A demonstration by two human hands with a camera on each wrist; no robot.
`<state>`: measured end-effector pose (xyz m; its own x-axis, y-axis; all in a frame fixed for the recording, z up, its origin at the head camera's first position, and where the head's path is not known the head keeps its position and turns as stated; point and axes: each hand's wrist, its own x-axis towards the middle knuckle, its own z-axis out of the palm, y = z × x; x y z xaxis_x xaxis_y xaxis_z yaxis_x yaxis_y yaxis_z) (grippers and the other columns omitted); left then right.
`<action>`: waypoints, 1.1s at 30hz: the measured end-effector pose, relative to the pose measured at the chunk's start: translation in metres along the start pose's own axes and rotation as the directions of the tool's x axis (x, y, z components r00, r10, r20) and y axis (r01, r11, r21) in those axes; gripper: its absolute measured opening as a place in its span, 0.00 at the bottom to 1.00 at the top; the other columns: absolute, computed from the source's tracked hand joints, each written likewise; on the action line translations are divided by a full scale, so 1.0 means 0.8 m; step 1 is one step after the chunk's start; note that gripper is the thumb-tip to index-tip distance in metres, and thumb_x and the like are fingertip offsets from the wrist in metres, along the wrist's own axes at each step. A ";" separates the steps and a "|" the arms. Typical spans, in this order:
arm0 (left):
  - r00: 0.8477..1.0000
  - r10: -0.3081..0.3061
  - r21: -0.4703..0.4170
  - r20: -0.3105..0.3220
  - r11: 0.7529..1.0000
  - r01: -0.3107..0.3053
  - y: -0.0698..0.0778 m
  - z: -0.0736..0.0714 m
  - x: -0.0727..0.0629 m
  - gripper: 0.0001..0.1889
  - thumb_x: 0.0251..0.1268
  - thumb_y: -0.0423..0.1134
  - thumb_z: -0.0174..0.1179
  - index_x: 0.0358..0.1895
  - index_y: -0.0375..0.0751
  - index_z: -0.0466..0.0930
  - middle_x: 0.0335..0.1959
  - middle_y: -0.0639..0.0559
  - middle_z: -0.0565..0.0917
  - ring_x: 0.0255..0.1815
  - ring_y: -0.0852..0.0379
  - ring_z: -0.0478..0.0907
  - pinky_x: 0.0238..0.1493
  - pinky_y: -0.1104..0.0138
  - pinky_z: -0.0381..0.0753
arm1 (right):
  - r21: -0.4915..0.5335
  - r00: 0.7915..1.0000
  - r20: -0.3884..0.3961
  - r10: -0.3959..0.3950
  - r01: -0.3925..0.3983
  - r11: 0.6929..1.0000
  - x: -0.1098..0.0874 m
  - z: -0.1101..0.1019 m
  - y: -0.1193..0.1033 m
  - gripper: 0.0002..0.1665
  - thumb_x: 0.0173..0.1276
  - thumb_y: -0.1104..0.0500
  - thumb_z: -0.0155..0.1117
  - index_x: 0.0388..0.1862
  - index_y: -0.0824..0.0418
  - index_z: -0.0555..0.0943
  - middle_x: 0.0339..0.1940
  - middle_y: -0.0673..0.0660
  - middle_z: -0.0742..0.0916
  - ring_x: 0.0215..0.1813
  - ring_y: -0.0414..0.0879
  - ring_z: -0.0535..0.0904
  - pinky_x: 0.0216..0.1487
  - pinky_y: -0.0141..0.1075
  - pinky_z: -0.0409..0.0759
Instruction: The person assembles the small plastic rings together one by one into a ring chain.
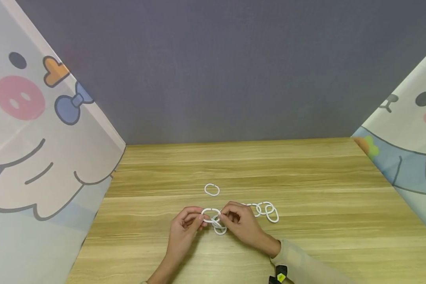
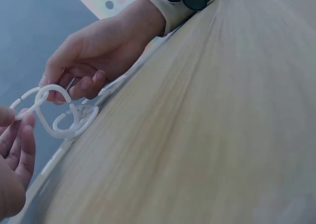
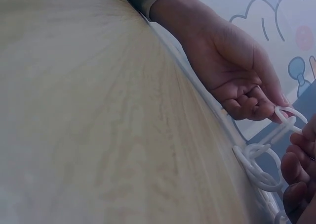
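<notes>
In the head view, my left hand (image 1: 184, 228) pinches the left end of a white oval plastic link (image 1: 206, 221) between thumb and finger. A small gap shows in the link's top side. My right hand (image 1: 244, 225) pinches at its right end, where another white link crosses it; which of the two it grips I cannot tell. Below the fingertips more linked rings (image 1: 220, 234) hang down. The left wrist view shows the crossing link (image 2: 41, 120) threaded through the held one. Part of the linked rings is hidden by the right fingers in the right wrist view.
One loose white link (image 1: 213, 195) lies on the wooden table (image 1: 156, 173) beyond the hands. A row of joined white links (image 1: 273, 221) lies right of my right hand, its near end hidden behind that hand. A grey panel (image 1: 234, 71) stands at the back, with cartoon-printed panels on both sides.
</notes>
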<state>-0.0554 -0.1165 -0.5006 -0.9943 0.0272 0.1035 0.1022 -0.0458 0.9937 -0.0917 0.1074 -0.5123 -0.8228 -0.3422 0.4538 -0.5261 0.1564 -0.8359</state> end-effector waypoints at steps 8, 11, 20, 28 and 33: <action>0.998 -0.045 0.136 -0.047 0.989 0.051 0.006 -0.006 0.020 0.07 0.80 0.30 0.67 0.52 0.30 0.87 0.44 0.39 0.92 0.40 0.53 0.88 0.37 0.70 0.85 | 0.036 0.999 -0.020 0.034 -0.033 0.999 0.000 -0.003 -0.003 0.09 0.74 0.70 0.73 0.36 0.58 0.89 0.27 0.49 0.82 0.28 0.30 0.72 0.23 0.28 0.74; 0.998 -0.050 0.198 -0.036 0.978 0.056 0.009 -0.011 0.032 0.06 0.79 0.31 0.69 0.51 0.32 0.89 0.43 0.42 0.92 0.40 0.53 0.87 0.35 0.72 0.83 | 0.039 0.999 -0.020 0.037 -0.036 0.999 0.001 -0.002 -0.002 0.08 0.74 0.70 0.73 0.36 0.58 0.89 0.27 0.49 0.83 0.28 0.30 0.72 0.23 0.27 0.73; 0.998 -0.066 0.332 0.001 0.941 0.062 0.017 -0.018 0.072 0.07 0.74 0.29 0.71 0.50 0.33 0.90 0.42 0.45 0.91 0.41 0.54 0.86 0.45 0.71 0.84 | 0.040 0.999 -0.026 0.044 -0.043 0.998 0.000 -0.001 0.000 0.09 0.74 0.71 0.73 0.35 0.58 0.88 0.27 0.48 0.83 0.27 0.30 0.72 0.24 0.27 0.74; 1.000 0.004 0.457 0.006 0.889 -0.006 0.001 -0.021 0.107 0.06 0.73 0.29 0.73 0.48 0.33 0.92 0.39 0.46 0.92 0.41 0.55 0.86 0.46 0.70 0.84 | 0.047 0.999 -0.024 0.029 -0.028 0.999 0.000 -0.001 0.001 0.09 0.75 0.71 0.73 0.35 0.58 0.88 0.26 0.49 0.82 0.27 0.31 0.72 0.24 0.27 0.74; 0.996 0.083 0.545 0.045 0.833 -0.094 -0.008 -0.019 0.127 0.06 0.71 0.31 0.76 0.46 0.34 0.92 0.35 0.48 0.91 0.34 0.58 0.82 0.37 0.71 0.81 | 0.051 0.999 -0.026 0.027 -0.026 0.998 -0.001 -0.002 0.001 0.09 0.74 0.71 0.73 0.36 0.58 0.88 0.26 0.49 0.82 0.27 0.31 0.72 0.23 0.27 0.73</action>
<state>-0.1575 -0.1284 -0.4972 -0.9799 0.0680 0.1875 0.1960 0.5031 0.8417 -0.0920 0.1094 -0.5131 -0.8423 -0.3131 0.4387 -0.4928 0.1176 -0.8622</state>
